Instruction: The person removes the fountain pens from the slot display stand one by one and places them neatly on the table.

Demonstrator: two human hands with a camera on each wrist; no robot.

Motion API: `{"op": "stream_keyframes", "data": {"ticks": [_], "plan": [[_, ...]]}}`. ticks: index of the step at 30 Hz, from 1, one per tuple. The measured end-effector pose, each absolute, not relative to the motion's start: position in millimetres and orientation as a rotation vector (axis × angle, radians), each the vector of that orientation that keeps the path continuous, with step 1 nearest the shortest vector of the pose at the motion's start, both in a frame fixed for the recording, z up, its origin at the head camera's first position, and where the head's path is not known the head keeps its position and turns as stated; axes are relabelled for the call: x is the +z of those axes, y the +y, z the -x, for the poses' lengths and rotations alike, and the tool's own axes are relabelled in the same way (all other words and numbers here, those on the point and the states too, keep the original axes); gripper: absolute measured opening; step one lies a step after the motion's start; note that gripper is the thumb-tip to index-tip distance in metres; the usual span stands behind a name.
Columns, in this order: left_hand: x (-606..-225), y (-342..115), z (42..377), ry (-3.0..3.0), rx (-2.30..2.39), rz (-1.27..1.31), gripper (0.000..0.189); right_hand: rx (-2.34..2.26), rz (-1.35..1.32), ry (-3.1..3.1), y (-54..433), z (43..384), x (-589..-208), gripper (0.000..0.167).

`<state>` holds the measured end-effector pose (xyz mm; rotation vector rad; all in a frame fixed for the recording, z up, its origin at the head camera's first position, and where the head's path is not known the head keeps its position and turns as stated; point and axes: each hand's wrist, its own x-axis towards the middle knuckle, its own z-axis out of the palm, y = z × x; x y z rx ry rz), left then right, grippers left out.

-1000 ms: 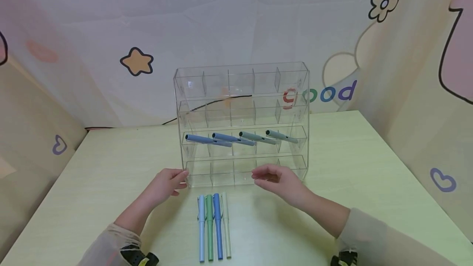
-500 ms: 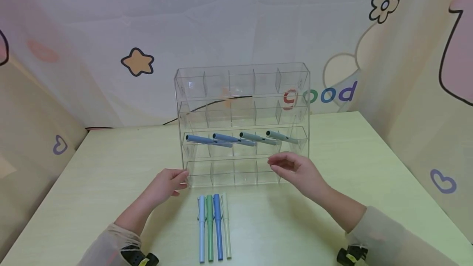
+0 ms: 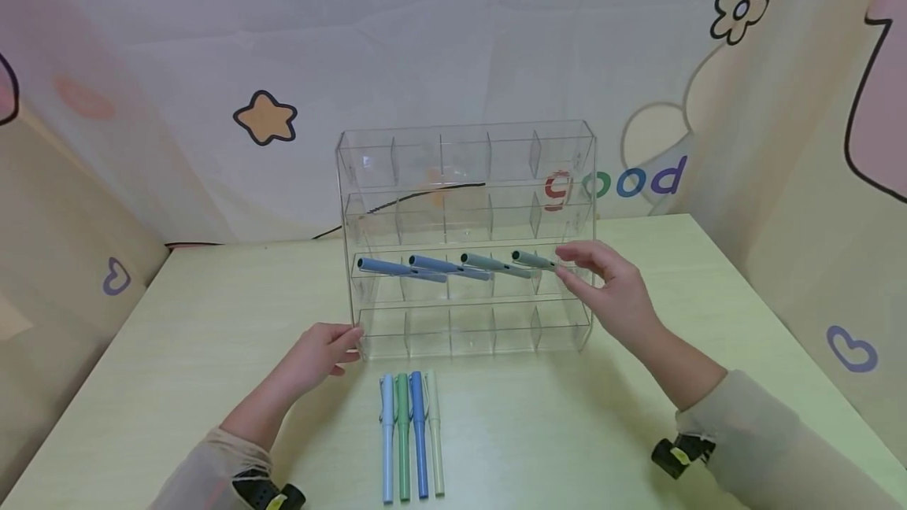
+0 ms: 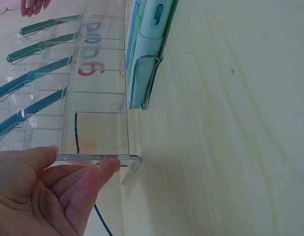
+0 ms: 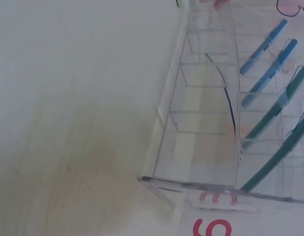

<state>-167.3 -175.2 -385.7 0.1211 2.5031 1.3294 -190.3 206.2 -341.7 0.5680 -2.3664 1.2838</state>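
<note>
A clear acrylic rack (image 3: 453, 128) of stepped, divided tiers stands upright on the table. Across its third tier from the top lean two blue pens (image 3: 386, 267) and two grey-green pens (image 3: 485, 261). My left hand (image 3: 322, 354) pinches the rack's lower left side panel between thumb and fingers, as the left wrist view confirms. At the tier's right end, my right hand (image 3: 616, 290) has its fingers loosely bent, with a gap to the thumb, beside the rightmost pen. Whether it touches that pen cannot be told. In the right wrist view only a sliver of finger shows.
In front of the rack lie a light blue pen (image 3: 387, 443), a green pen (image 3: 403, 443), a dark blue pen (image 3: 420, 447) and a pale green pen (image 3: 435, 447), side by side. A printed curtain (image 3: 425, 38) hangs behind the table (image 3: 708, 321).
My right hand has moved up and to the right, from the bottom tier to the right end of the pen-bearing tier. My left hand stays on the rack; the pens have not moved.
</note>
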Motion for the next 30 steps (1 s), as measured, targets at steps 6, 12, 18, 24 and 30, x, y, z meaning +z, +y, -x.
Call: {"op": "stream_keyframes", "data": {"ticks": [6, 12, 18, 24, 30], "plan": [[-386.3, -175.4, 167.9, 2.504, 1.331, -0.118, 0.038, 1.25, -0.534, -2.47, 213.6, 200.7, -338.3, 0.032], [-385.7, -175.5, 168.4, 2.502, 1.33, -0.119, 0.038, 1.27, -0.595, -2.508, 209.3, 209.9, -337.0, 0.036], [-385.7, -174.8, 167.7, 2.49, 1.333, -0.106, 0.04, 1.267, -0.623, -2.571, 202.0, 215.2, -336.8, 0.034], [-383.7, -174.5, 166.2, 2.496, 1.332, -0.113, 0.039, 1.238, -0.677, -2.574, 196.3, 215.7, -336.6, 0.03], [-383.1, -174.0, 165.1, 2.496, 1.333, -0.119, 0.04, 1.195, -0.676, -2.564, 193.5, 216.4, -336.8, 0.027]]}}
